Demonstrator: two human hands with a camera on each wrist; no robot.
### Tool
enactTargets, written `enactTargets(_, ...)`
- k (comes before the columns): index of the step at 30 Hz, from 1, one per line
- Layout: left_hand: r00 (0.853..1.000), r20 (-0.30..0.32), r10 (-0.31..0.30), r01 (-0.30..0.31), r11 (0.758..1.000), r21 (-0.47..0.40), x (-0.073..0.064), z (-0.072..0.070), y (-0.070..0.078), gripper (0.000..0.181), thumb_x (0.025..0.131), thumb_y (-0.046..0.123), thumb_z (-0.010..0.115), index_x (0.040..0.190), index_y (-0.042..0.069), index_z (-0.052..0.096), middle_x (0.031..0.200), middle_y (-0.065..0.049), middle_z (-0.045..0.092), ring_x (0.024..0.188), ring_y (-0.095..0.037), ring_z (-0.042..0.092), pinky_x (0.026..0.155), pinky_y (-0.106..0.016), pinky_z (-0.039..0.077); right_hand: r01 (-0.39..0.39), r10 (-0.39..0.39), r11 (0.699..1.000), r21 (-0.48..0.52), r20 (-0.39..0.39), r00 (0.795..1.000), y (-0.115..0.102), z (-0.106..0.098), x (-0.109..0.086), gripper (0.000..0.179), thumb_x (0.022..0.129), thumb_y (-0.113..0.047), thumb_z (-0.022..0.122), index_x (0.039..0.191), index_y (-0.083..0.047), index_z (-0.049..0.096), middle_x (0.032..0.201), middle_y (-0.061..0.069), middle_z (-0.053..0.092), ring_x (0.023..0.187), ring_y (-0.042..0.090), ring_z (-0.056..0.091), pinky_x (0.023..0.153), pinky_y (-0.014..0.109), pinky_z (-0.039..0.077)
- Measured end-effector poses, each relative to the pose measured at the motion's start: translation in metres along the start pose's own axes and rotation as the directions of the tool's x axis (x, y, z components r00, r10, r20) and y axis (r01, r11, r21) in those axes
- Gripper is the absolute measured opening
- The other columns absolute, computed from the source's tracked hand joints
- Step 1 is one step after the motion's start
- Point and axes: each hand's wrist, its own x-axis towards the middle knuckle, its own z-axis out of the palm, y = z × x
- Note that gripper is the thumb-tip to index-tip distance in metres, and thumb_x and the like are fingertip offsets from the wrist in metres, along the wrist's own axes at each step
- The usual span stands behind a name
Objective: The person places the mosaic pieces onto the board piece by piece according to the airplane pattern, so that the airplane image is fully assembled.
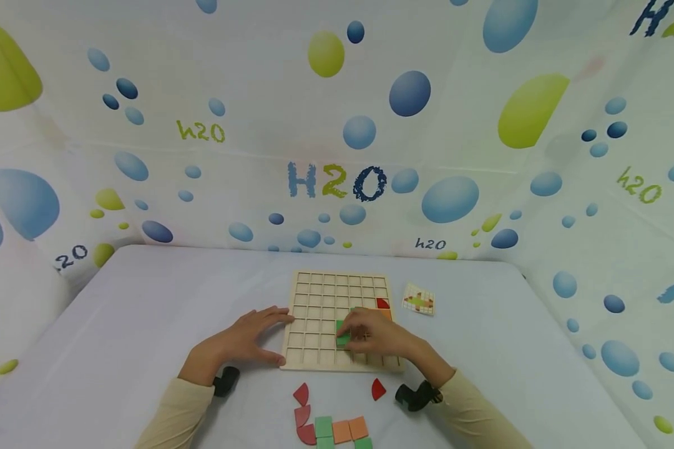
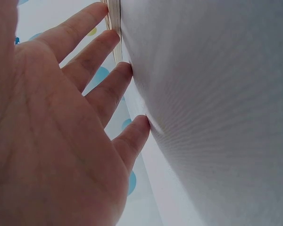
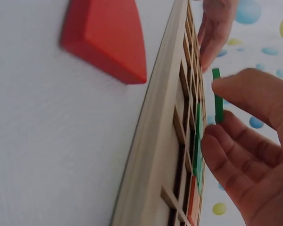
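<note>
A wooden grid board (image 1: pixel 342 368) lies flat on the table. At its left side my left hand (image 1: pixel 241 340) rests with fingers spread, fingertips and thumb at the frame's edge. Over the lower right part of the grid, my right hand (image 1: pixel 379 335) pinches a thin green square tile (image 3: pixel 218 96) between thumb and fingers. That tile is held on edge, close above the board. Green tiles (image 3: pixel 198 141) sit in the grid beneath it. An orange tile (image 1: pixel 385 313) and a red quarter-round tile (image 1: pixel 383 304) are set near the right side, the orange partly hidden by my right hand.
Beyond the board's right edge lies a small pattern card (image 1: pixel 419 300). Loose pieces lie nearer me: red quarter-rounds (image 1: pixel 378 390), a green square (image 1: pixel 324 426), an orange square (image 1: pixel 341 431) and several others. A patterned sheet (image 1: pixel 247 187) hangs behind the white table (image 1: pixel 174 287).
</note>
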Motion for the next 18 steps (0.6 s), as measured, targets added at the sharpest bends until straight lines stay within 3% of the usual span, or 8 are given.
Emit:
enactTargets(7, 1.0, 0.0, -0.004, 0.004, 1.0, -0.002, 0.0, 0.0013, -0.0002, 0.077, 0.076, 0.039, 0.082, 0.139, 0.009, 0.05, 0.15, -0.018, 0.041, 0.14, -0.043, 0.03, 0.112, -0.067, 0.016, -0.044, 0.039, 0.998, -0.048, -0.103, 0.994, 0.0059, -0.0005, -0.0015, 0.018, 0.088, -0.011, 0.071, 0.106, -0.01, 0.072, 0.103, 0.001, 0.064, 0.084, 0.014, 0.056, 0.072, 0.021, 0.051)
enactTargets(18, 1.0, -0.012, 0.006, -0.006, 1.0, 0.009, -0.0013, 0.0014, 0.0001, 0.077, 0.076, 0.039, 0.082, 0.139, 0.008, 0.051, 0.149, -0.018, 0.041, 0.14, -0.042, 0.032, 0.112, -0.068, 0.016, -0.111, 0.101, 0.993, -0.045, -0.184, 0.978, 0.0093, -0.003, 0.0008, 0.019, 0.087, -0.008, 0.072, 0.105, -0.005, 0.069, 0.1, 0.004, 0.064, 0.082, 0.014, 0.057, 0.073, 0.023, 0.051)
